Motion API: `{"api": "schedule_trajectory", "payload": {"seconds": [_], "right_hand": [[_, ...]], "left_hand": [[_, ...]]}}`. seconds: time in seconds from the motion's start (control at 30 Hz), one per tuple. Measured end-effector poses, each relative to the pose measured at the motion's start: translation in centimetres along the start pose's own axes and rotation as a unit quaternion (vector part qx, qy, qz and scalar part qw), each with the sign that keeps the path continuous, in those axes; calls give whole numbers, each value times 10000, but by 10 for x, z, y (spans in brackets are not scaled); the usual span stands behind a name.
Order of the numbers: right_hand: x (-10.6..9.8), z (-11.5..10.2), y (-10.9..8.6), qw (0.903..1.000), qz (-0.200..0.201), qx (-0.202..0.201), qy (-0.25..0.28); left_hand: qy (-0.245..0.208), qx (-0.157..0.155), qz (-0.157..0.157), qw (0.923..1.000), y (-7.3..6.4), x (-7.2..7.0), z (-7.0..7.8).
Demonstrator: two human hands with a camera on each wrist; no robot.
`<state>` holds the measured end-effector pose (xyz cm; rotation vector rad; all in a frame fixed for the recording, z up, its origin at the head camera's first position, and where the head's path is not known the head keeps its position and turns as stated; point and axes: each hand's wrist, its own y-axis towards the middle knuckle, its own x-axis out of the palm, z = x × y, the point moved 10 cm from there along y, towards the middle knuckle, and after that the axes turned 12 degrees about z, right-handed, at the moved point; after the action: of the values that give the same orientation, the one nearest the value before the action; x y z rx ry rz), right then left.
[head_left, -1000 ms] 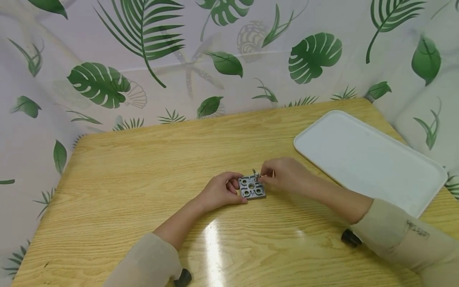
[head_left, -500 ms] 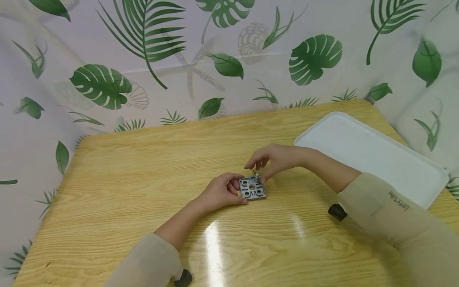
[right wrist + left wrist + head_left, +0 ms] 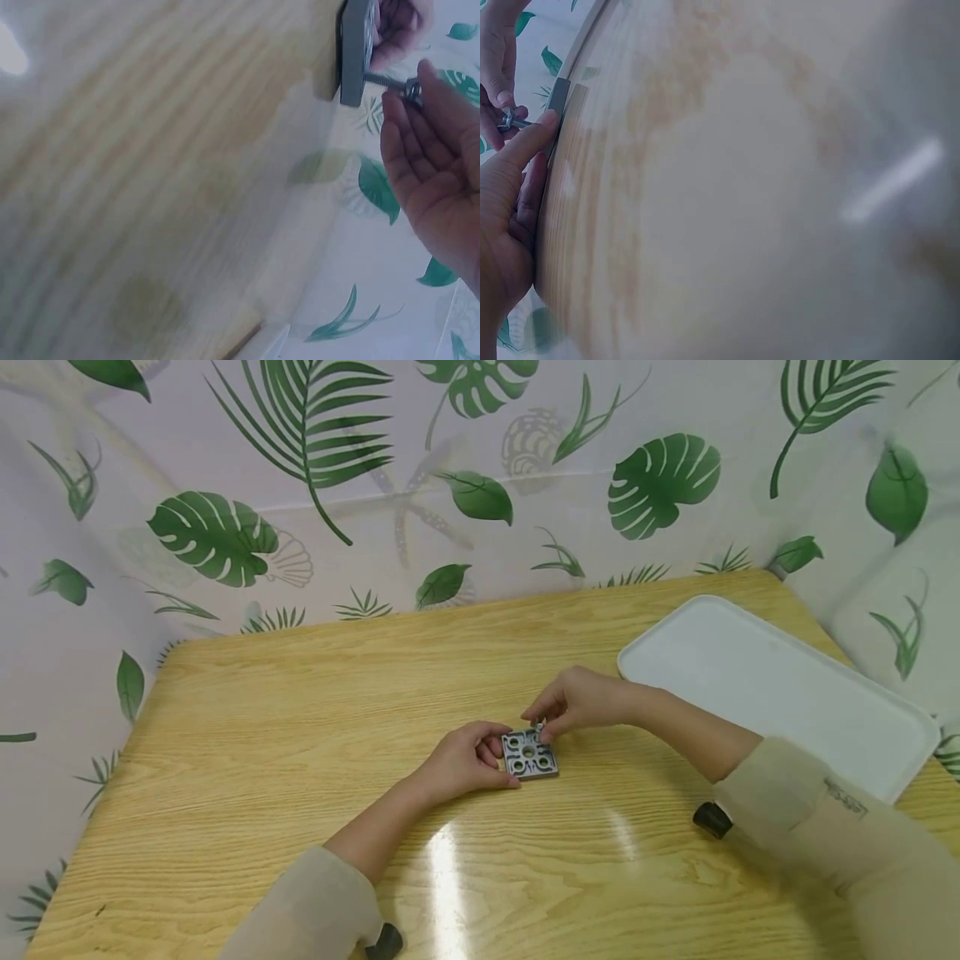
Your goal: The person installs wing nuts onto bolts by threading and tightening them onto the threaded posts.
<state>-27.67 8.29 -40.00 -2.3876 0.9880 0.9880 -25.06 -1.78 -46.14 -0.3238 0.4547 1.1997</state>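
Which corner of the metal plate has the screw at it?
The far-right corner of the metal plate in the head view: the screw stands there, while the other three corners show open holes.

head: above, forward-down, wide | wrists: low, close, across tabletop [image 3: 322,710] | all share: metal plate [image 3: 529,754]

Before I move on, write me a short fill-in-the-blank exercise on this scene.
1. The metal plate, held by the left hand, has a ____ outline.
2. The screw, pinched by the right hand, stands near one ____ of the plate.
3. The tray is coloured ____.
4. The tray lies on the table to the person's ____.

Missing words: square; corner; white; right.
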Motion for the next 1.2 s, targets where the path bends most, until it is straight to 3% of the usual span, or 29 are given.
{"api": "schedule_trajectory", "payload": {"seconds": [0.13, 0.33, 0.53, 0.7, 0.8, 0.97, 1.2], "right_hand": [[-2, 0, -4, 9972, 608, 288, -325], [-4, -3, -11, 9811, 1450, 832, -978], [-2, -7, -17, 9675, 1833, 1028, -1405], [-2, -8, -18, 9680, 1772, 988, -1477], [-3, -4, -20, 9732, 1518, 984, -1421], [-6, -1, -22, 9834, 1054, 620, -1339], [-14, -2, -22, 9837, 1099, 298, -1394]], "left_hand": [[33, 26, 35, 10000, 1, -2, 1], [41, 26, 34, 10000, 0, -4, 1], [17, -5, -17, 10000, 0, -3, 1], [17, -58, -37, 10000, 0, -1, -1], [-13, -59, -30, 10000, 0, -1, -1], [-30, -51, 21, 10000, 1, -1, -1], [-73, -55, 10, 10000, 1, 0, -2]]}}
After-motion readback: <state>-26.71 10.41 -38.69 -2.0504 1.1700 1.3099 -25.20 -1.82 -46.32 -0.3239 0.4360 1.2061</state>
